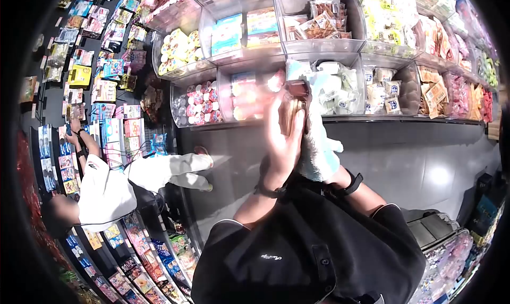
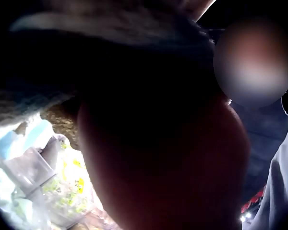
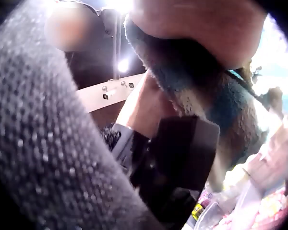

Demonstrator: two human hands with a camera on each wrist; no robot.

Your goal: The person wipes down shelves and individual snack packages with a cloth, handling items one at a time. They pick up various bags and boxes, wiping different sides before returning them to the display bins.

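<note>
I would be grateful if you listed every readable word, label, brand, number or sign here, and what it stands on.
Black short-sleeved shirt: white script, perhaps starting with "A"; the rest is unclear.
White packets with blue marks: print too small.
Bright yellow-green packets: too blurred.
Colourful shelf packs: too small.
No full word or number is readable.

I can make out white lettering on the black shirt (image 1: 308, 245), seemingly opening with a capital "A"; the rest is too small for me to read; printing on the bagged goods (image 1: 334, 89) is likewise illegible.
</note>
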